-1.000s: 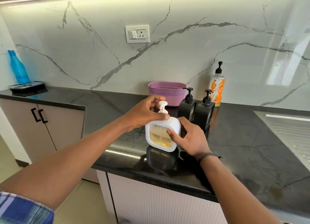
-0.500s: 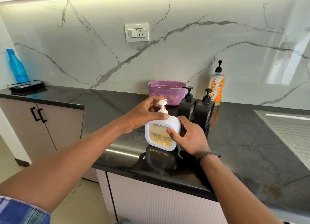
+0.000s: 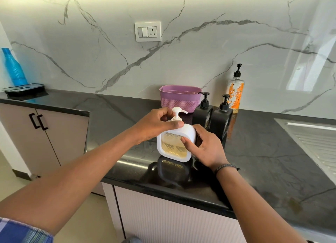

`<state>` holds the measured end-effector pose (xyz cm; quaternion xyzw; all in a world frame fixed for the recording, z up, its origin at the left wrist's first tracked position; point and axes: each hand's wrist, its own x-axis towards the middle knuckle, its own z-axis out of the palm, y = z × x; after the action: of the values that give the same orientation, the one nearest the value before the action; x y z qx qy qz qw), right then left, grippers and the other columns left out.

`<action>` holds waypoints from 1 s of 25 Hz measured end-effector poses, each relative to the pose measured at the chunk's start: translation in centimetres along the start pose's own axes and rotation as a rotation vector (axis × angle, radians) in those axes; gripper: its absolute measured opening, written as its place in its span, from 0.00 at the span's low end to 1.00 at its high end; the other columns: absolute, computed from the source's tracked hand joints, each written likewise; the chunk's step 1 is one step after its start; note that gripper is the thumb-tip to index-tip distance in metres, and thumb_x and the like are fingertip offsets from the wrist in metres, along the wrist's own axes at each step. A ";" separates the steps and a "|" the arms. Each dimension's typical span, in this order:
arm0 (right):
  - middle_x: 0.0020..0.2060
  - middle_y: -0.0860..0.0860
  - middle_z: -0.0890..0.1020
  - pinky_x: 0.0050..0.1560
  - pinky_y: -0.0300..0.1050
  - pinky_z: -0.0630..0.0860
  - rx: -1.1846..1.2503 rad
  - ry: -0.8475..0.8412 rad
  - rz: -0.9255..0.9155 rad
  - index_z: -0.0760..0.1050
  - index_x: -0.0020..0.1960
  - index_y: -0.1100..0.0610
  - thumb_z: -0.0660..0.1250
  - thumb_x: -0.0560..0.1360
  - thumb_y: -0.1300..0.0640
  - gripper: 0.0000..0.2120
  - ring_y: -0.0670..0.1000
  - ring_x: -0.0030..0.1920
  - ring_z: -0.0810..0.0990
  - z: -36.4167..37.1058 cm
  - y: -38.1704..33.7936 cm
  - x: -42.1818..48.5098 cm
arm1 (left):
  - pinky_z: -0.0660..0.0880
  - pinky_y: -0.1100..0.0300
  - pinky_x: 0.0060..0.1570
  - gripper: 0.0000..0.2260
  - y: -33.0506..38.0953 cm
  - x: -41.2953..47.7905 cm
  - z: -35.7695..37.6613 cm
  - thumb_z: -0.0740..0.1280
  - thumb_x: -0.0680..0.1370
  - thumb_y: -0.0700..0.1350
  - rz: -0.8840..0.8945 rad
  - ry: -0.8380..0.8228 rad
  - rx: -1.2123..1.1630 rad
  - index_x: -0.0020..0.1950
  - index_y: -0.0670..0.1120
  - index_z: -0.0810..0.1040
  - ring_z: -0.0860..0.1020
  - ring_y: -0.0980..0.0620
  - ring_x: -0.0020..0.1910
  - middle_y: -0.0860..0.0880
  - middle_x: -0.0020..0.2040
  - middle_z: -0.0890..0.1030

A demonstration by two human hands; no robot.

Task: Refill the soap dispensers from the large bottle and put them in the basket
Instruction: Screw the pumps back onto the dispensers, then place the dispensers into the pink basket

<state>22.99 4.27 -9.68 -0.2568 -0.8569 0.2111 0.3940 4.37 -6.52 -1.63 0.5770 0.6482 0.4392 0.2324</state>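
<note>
Both hands grip the white dispenser (image 3: 176,142): your left hand (image 3: 156,125) fingers pinch its pump collar, right hand (image 3: 205,148) fingers brace its side; twisting carelessly near the table (image 3: 263,160) edge could tip soap out

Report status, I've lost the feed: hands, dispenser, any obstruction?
Left hand on pump collar, right hand gripping white dispenser body. Dispenser upright on counter, part full. Path to purple basket clear.

White dispenser (image 3: 176,142), purple basket (image 3: 179,98), black veined counter (image 3: 263,151).
</note>
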 end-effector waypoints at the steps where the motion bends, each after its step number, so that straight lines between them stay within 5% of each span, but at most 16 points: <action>1: 0.48 0.39 0.83 0.46 0.41 0.77 0.004 -0.003 0.001 0.75 0.62 0.42 0.59 0.71 0.23 0.30 0.42 0.47 0.81 0.0 0.0 0.0 | 0.78 0.54 0.55 0.14 -0.1 0.1 -0.1 0.74 0.77 0.55 0.009 0.021 0.014 0.58 0.50 0.82 0.81 0.52 0.48 0.49 0.50 0.82; 9: 0.53 0.40 0.85 0.52 0.44 0.80 0.063 -0.024 0.000 0.75 0.68 0.43 0.60 0.71 0.24 0.34 0.43 0.52 0.82 -0.2 -0.1 -0.2 | 0.76 0.52 0.68 0.14 0.1 0.5 -1.9 0.64 0.84 0.51 0.053 -0.275 0.042 0.68 0.52 0.80 0.79 0.48 0.66 0.48 0.65 0.82; 15: 0.54 0.40 0.85 0.53 0.45 0.81 0.079 -0.031 0.004 0.75 0.68 0.43 0.59 0.72 0.25 0.33 0.43 0.53 0.82 -0.1 -0.1 -0.3 | 0.78 0.44 0.61 0.12 0.1 -0.1 -0.4 0.73 0.78 0.54 0.106 0.025 0.113 0.58 0.49 0.84 0.82 0.44 0.55 0.48 0.54 0.83; 20: 0.56 0.41 0.85 0.57 0.52 0.82 0.107 -0.053 0.019 0.75 0.70 0.44 0.60 0.72 0.25 0.34 0.44 0.56 0.82 0.1 0.1 -0.2 | 0.75 0.46 0.65 0.10 -0.6 0.8 -0.8 0.70 0.80 0.52 0.211 -0.065 0.153 0.59 0.51 0.85 0.80 0.48 0.60 0.47 0.62 0.81; 25: 0.58 0.34 0.80 0.51 0.35 0.76 0.123 0.057 -0.034 0.74 0.69 0.40 0.59 0.74 0.27 0.29 0.41 0.51 0.80 -0.2 0.2 -0.1 | 0.74 0.49 0.66 0.20 -3.1 2.2 -3.0 0.70 0.78 0.52 0.188 -0.267 -0.190 0.68 0.47 0.79 0.78 0.48 0.64 0.39 0.66 0.78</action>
<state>23.27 4.42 -9.70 -0.2237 -0.8349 0.2491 0.4369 -0.22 -5.16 -2.23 0.6635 0.5105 0.4377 0.3279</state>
